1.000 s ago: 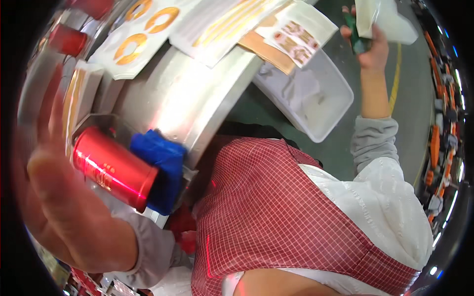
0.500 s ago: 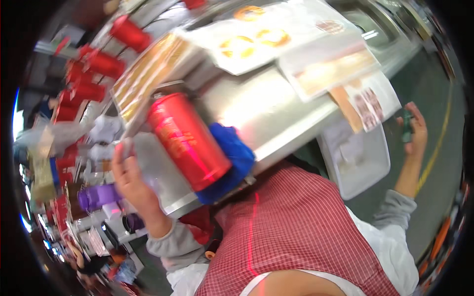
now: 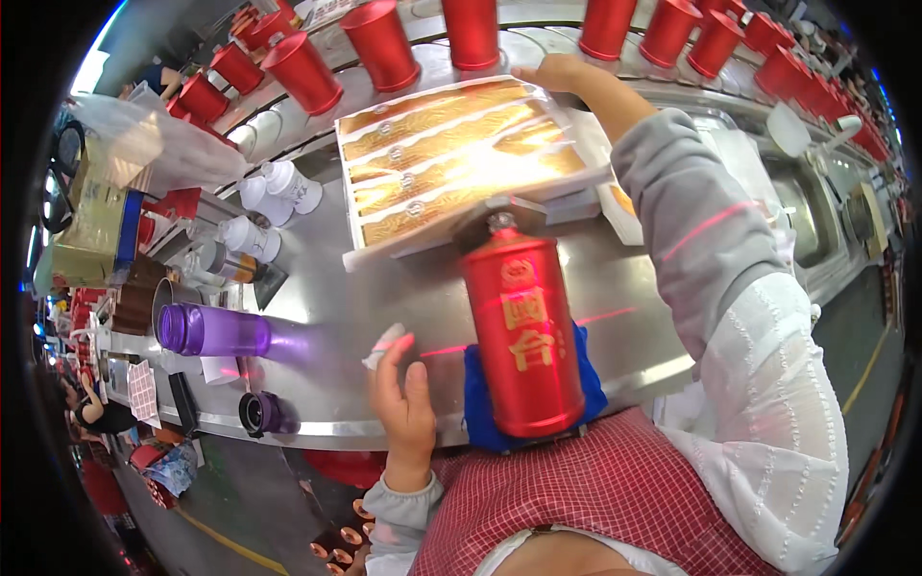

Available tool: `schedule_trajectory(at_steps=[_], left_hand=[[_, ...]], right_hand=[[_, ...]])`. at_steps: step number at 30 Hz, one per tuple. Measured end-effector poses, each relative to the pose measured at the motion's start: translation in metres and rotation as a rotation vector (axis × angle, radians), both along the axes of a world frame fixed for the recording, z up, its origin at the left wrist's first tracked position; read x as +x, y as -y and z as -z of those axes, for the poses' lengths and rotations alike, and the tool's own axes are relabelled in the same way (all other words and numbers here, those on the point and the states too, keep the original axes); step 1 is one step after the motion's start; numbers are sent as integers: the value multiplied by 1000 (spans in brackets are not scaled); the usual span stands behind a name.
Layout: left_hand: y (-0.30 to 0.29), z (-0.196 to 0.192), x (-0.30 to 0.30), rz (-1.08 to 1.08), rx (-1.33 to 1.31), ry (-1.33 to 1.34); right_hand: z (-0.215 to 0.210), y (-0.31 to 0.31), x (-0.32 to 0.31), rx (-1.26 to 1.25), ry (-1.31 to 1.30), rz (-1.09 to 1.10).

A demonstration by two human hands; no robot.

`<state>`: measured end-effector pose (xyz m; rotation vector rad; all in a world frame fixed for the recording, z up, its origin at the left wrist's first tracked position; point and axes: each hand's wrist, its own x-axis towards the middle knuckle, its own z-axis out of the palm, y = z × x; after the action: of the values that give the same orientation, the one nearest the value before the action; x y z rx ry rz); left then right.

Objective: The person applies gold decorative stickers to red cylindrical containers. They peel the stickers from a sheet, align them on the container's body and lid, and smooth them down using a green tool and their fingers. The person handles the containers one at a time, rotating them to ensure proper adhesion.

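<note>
A red bottle with gold lettering lies on a blue cloth at the table's near edge, its neck pointing away from me. To its left is my left hand, thumb and forefinger apart, holding nothing; something white covers or sits at a fingertip. My right hand reaches far forward, past a stack of gold-striped label sheets. Its fingers point left and look closed together at the sheets' far edge, near the red bottles behind. Whether something is between those fingertips is hidden.
Red bottles line a curved conveyor along the back. On the left are white cups, a purple bottle and a dark purple lid. A metal sink is at the right.
My right arm has swung from the far right, where that hand held a small green object, to over the label sheets. The head view has turned; my left hand stays left of the bottle.
</note>
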<state>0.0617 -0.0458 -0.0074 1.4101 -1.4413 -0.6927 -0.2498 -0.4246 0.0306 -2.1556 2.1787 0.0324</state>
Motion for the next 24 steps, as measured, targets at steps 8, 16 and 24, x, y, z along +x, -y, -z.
schedule_trajectory(at_steps=[8, 16, 24], left_hand=[[13, 9, 9, 7, 44, 26], [12, 19, 10, 32, 97, -89], [9, 16, 7, 15, 66, -22]], right_hand=[[14, 25, 5, 40, 345, -41], [24, 25, -1, -380, 40, -169], [-13, -8, -62, -544, 174, -219]])
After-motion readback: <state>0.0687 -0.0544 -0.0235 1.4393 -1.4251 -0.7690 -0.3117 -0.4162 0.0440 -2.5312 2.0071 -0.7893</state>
